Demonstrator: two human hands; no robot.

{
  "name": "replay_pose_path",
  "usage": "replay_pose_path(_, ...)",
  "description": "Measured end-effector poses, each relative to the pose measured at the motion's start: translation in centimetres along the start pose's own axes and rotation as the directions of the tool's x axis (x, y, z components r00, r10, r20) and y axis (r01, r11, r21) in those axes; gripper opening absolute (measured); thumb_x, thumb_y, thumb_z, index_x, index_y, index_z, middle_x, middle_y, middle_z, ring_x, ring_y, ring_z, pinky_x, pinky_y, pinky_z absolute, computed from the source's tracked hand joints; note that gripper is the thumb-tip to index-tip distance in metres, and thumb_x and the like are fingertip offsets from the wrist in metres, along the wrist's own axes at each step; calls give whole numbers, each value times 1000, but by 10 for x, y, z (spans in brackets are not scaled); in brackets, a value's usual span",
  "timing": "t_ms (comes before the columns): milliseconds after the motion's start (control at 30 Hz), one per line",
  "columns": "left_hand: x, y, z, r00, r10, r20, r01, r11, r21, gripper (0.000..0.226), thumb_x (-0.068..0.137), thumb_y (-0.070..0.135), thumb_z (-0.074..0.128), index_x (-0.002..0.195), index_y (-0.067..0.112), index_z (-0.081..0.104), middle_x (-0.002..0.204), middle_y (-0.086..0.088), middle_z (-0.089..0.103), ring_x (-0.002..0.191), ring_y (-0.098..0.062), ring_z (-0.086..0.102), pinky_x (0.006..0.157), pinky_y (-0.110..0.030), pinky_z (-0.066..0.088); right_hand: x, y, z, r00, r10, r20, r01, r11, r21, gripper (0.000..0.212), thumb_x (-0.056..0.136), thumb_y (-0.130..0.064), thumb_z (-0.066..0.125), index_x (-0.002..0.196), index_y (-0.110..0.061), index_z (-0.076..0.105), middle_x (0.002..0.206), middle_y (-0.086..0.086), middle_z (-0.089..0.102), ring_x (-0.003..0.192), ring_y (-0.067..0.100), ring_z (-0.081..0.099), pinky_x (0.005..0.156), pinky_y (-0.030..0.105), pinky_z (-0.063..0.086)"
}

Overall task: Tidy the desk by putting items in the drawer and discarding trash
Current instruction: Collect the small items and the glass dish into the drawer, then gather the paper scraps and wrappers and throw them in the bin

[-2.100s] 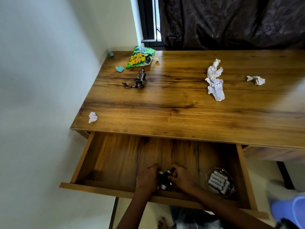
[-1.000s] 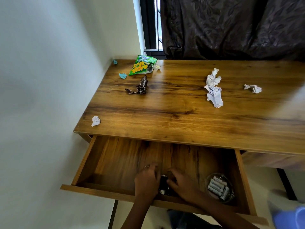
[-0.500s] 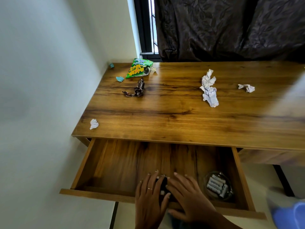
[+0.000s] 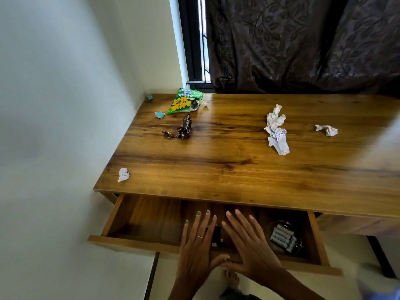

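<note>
We have left hand (image 4: 195,245) and right hand (image 4: 249,245) flat, fingers straight, over the open drawer (image 4: 138,224), dark item (image 4: 216,234) between, batteries (image 4: 283,238) right.

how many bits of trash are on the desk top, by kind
Crumpled white paper: 3, a small ball, a long wad, a small piece
Blue scraps: 2, one in the corner, one nearer
Green snack bag: 1
Dark twisted wrapper: 1
Total: 7
</note>
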State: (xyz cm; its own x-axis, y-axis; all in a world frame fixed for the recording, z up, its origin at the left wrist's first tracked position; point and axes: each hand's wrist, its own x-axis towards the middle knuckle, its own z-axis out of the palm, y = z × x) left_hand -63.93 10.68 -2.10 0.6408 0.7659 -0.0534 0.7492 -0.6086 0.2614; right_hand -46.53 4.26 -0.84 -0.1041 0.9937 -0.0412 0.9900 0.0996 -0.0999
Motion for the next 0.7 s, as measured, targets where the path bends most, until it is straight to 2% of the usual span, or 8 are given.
replay_pose_path(100,21,-8,-6,997,76,-1,-76,994,78,96,80,81,23,149,15,21,157,-7,19,146,-23,12,116,-42,3,16,11,-1,998,61,-28,-61,998,0,97,76,-83,33,140,-11,38,151,11,30,143,27,14,114,45,6)
replay_pose_path(200,44,-16,-9,997,62,-43,-58,994,87,101,77,84,27,150,14,23,158,-5,17,147,-23,7,117,-42,-3,31,21,-2,989,140,-53,-140,990,3,102,73,-83,36,141,-7,35,150,13,33,140,28,22,113,47,8)
replay_pose_path(333,73,-19,-14,992,79,-99,-70,993,94,90,80,79,34,146,18,34,154,2,30,144,-19,18,115,-42,4,53,35,3,981,127,-148,-139,988,-69,92,69,-74,36,132,-7,41,136,12,52,129,25,36,112,46,8)
replay_pose_path(367,77,-20,-12,988,95,-121,-85,993,84,83,82,76,36,144,20,37,151,4,34,142,-17,24,115,-42,9,58,38,4,973,93,-209,-113,990,-84,86,69,-70,40,128,-8,45,130,11,57,125,24,39,111,45,12)
replay_pose_path(433,84,-24,-8,973,131,-190,-122,991,58,71,86,67,41,141,22,41,147,6,41,139,-16,30,114,-39,17,67,41,0,953,37,-301,-66,994,-85,78,60,-64,67,118,-12,59,119,7,65,116,22,46,104,43,33)
replay_pose_path(500,89,-28,-2,946,164,-279,-154,986,55,59,89,56,43,139,24,42,144,7,46,137,-15,33,111,-36,25,74,43,-8,943,22,-331,-49,996,-74,75,45,-56,84,106,-16,69,106,3,70,105,20,56,86,38,52)
replay_pose_path(600,94,-30,2,897,201,-393,-186,980,78,46,90,40,45,133,24,46,136,5,54,131,-15,41,104,-36,36,81,47,-12,923,-7,-384,-21,998,-67,57,47,-41,89,96,-18,72,95,0,70,90,18,66,74,32,54)
replay_pose_path(700,94,-30,6,854,228,-468,-206,974,98,44,88,32,50,131,23,48,130,3,60,128,-16,44,104,-34,36,85,51,-9,921,-27,-390,8,999,-52,46,55,-34,86,95,-18,70,93,-1,69,89,17,65,72,31,53)
